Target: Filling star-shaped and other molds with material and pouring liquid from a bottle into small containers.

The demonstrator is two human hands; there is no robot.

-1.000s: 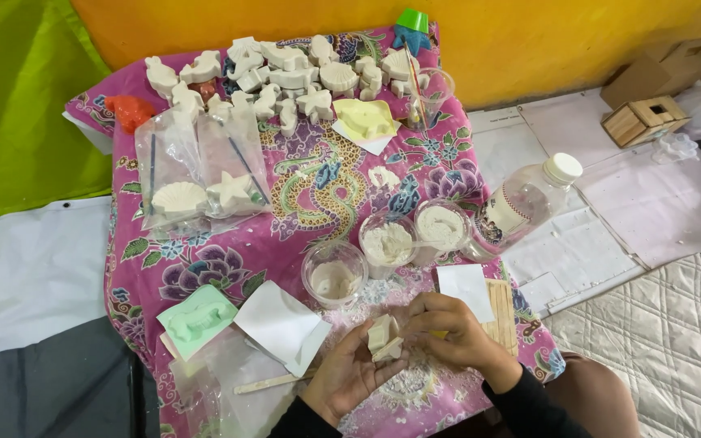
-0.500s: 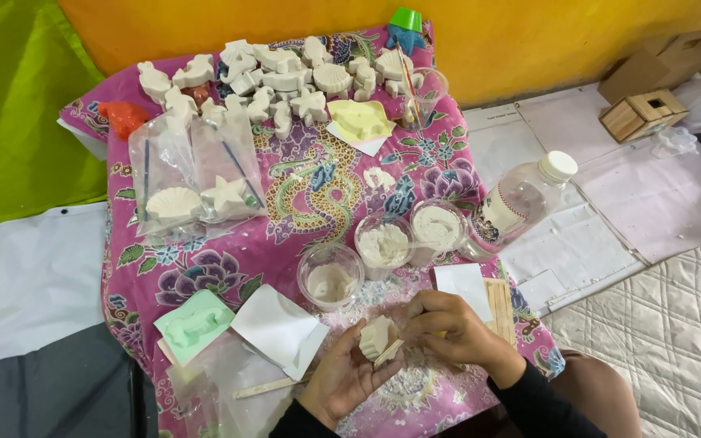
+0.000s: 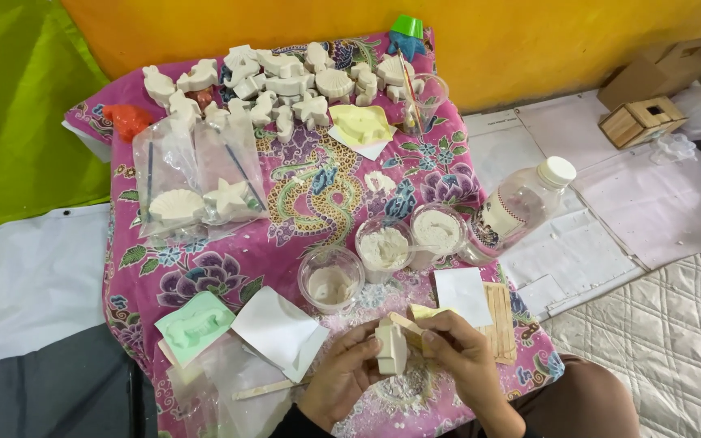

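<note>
Head view, looking down: both hands meet low in the frame over a surface draped in a pink floral cloth (image 3: 204, 272). The left hand (image 3: 341, 381) cups a small white plaster block figure (image 3: 391, 350), fingers wrapped round its left side and back, so this grip is clamped on the piece. The figure stands roughly upright in the palm, its long axis running from near the wrist up toward the cups, and it sits between the two hands, touching both. The right hand (image 3: 462, 358) comes in from the right with thumb and fingers pinched together on a thin pale wooden stick (image 3: 406, 324), whose tip lies against the upper right corner of the figure; the stick slants up and to the left. The right hand is the working one, the left the holder.

Just beyond the hands stand three clear plastic cups of white powder and paste (image 3: 384, 246). A clear plastic bottle with a white cap (image 3: 521, 203) lies tilted to their right. A mint green mould (image 3: 195, 324) and a folded white paper sheet (image 3: 276, 328) lie left of the hands. Many white plaster figures (image 3: 285, 85) crowd the far edge.
</note>
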